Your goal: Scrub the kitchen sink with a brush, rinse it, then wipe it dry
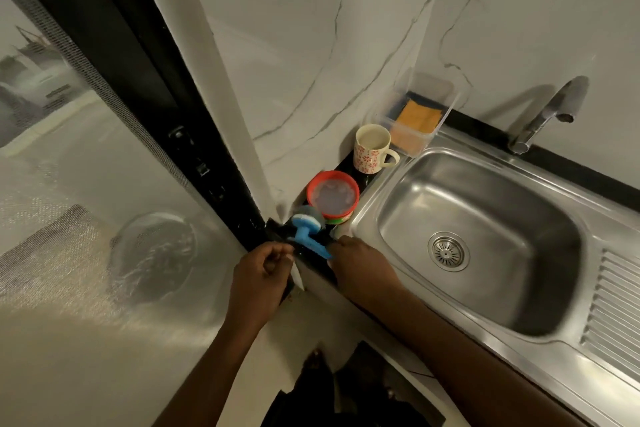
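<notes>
Right hand [360,260] is reaching the brush [308,229], which is lying on the table corner just left of the sink [502,211].
Whether it is grasping the handle I cannot tell; the left hand [263,270] is hovering clenched, apparently empty. A red tub [332,198] is crowding the brush head, with a mug [372,149] standing behind.

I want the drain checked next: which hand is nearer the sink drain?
Right. The right hand is at the left rim of the sink, left of the drain; the left hand is farther left, beyond the blue brush.
</notes>
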{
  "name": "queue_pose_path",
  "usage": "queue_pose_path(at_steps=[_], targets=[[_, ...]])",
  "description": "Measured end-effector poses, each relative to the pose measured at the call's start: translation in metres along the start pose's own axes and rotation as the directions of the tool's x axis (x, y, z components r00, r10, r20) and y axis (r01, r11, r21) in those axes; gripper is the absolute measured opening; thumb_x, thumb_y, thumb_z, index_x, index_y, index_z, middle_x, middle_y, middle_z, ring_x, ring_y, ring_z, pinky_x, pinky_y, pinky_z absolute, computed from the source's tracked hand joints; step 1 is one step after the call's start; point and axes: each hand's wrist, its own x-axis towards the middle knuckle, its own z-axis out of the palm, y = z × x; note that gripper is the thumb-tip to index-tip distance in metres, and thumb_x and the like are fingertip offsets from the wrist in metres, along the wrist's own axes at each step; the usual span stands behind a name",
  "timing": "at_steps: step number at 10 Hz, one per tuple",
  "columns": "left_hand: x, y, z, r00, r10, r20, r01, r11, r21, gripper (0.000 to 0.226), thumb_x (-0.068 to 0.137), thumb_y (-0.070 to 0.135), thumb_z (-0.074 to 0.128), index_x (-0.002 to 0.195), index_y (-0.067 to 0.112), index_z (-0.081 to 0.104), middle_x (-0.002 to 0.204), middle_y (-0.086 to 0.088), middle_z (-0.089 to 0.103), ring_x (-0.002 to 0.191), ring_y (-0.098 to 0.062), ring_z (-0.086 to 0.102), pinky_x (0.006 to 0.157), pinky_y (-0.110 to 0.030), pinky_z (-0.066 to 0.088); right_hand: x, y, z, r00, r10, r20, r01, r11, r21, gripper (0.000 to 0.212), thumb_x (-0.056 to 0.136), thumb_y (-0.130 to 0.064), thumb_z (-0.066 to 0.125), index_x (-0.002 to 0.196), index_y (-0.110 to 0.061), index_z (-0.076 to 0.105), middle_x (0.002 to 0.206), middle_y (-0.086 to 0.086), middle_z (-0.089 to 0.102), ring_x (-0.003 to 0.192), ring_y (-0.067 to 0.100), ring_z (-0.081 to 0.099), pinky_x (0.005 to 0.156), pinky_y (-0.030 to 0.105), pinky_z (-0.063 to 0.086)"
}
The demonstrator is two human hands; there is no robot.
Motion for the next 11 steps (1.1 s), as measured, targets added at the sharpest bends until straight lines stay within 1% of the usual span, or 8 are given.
queue_pose_path(at_steps=[1,2,3,4,5,7,9,11], targets=[[0.013,0.008,0.003,0.999,0.017,0.035,-0.017,1.0,-0.013,0.014,0.098,0.02,0.069,0.107,0.03,0.074,0.096,0.014,0.076,0.092,0.001,0.071,0.082,-0.026,0.059,0.001,-0.005,-0.012,0.989,0.089,-0.116,-0.048,0.947,0.317,0.02,0.106,-0.03,0.054,0.118,-0.019,0.066,0.104,-0.002,0.066,0.085,0.01,0.058,0.076,0.024,0.048],[0.027,0.018,0.009,0.996,0.041,0.075,-0.039,0.999,-0.025,0.014,0.098,0.02,0.069,0.109,0.027,0.074,0.099,0.012,0.076,0.094,0.0,0.071,0.082,-0.024,0.058,0.014,-0.005,-0.02,0.961,0.235,-0.145,-0.104,0.794,0.599,0.019,0.107,-0.03,0.055,0.105,-0.017,0.069,0.087,-0.003,0.067,0.074,0.009,0.063,0.067,0.021,0.05],[0.039,0.028,0.016,0.993,0.071,0.093,-0.067,0.997,-0.037,0.014,0.099,0.018,0.068,0.11,0.025,0.074,0.1,0.011,0.076,0.095,0.001,0.07,0.077,-0.015,0.055,0.032,-0.004,-0.02,0.936,0.35,-0.036,-0.163,0.52,0.838,0.023,0.106,-0.027,0.059,0.096,-0.01,0.072,0.086,0.008,0.071,0.079,0.02,0.071,0.078,0.037,0.064],[0.051,0.035,0.02,0.991,0.09,0.097,-0.088,0.996,-0.027,0.014,0.099,0.018,0.067,0.108,0.025,0.074,0.098,0.012,0.075,0.093,0.003,0.07,0.073,-0.013,0.055,0.046,-0.005,-0.015,0.911,0.403,0.085,-0.189,0.227,0.956,0.022,0.105,-0.023,0.062,0.101,-0.007,0.076,0.096,0.015,0.075,0.086,0.022,0.074,0.086,0.041,0.064],[0.062,0.038,0.022,0.989,0.102,0.11,-0.101,0.995,-0.018,0.013,0.099,0.018,0.067,0.108,0.024,0.074,0.099,0.013,0.075,0.093,0.004,0.069,0.074,-0.014,0.056,0.056,-0.007,-0.01,0.89,0.433,0.147,-0.211,0.104,0.972,0.022,0.104,-0.024,0.063,0.106,-0.007,0.077,0.1,0.013,0.077,0.093,0.024,0.075,0.089,0.04,0.064],[0.075,0.038,0.026,0.986,0.112,0.125,-0.117,0.992,0.037,0.013,0.101,0.022,0.066,0.112,0.022,0.072,0.104,0.01,0.074,0.095,-0.004,0.071,0.073,-0.018,0.059,0.06,-0.009,-0.009,0.877,0.46,0.138,-0.196,0.082,0.977,0.018,0.096,-0.023,0.075,0.102,-0.007,0.08,0.095,0.006,0.08,0.086,0.021,0.079,0.079,0.034,0.065],[0.077,0.038,0.028,0.982,0.116,0.15,-0.125,0.991,0.054,0.011,0.101,0.022,0.066,0.11,0.022,0.072,0.1,0.013,0.072,0.093,0.0,0.069,0.069,-0.011,0.055,0.056,-0.003,-0.005,0.832,0.551,0.068,-0.232,0.235,0.944,0.02,0.088,-0.028,0.083,0.093,-0.01,0.077,0.087,0.002,0.08,0.075,0.013,0.079,0.07,0.032,0.066],[0.077,0.046,0.033,0.968,0.19,0.162,-0.202,0.978,0.058,0.008,0.1,0.023,0.066,0.105,0.021,0.073,0.097,0.016,0.072,0.091,0.01,0.066,0.066,-0.007,0.053,0.046,0.002,-0.005,0.825,0.562,0.056,-0.273,0.311,0.911,0.026,0.097,-0.036,0.073,0.086,-0.013,0.076,0.078,0.001,0.078,0.071,0.014,0.077,0.07,0.038,0.067]])
